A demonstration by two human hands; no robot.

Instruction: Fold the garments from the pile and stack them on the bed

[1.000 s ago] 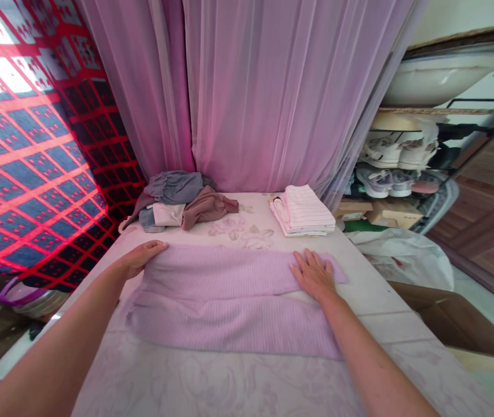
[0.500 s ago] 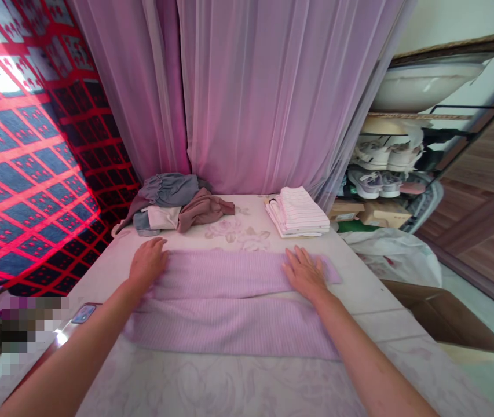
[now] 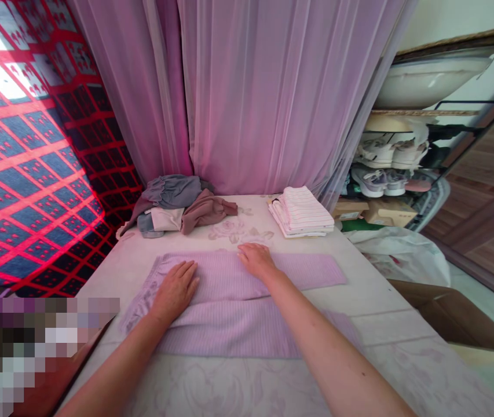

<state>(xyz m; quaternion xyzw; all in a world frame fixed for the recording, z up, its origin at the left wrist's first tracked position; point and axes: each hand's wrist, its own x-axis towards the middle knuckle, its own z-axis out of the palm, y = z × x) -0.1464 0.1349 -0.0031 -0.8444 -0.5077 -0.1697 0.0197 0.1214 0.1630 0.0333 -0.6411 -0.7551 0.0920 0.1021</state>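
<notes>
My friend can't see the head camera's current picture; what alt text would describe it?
A person's left hand and right hand rest on lilac ribbed trousers spread across a pale floral-patterned surface. Behind them, a loose heap of clothes lies at left and a folded stack at right, before a mauve curtain.

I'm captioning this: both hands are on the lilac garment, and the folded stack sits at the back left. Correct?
No: the head view shows the folded stack at the back right. The left hand and right hand are on the lilac garment.
</notes>
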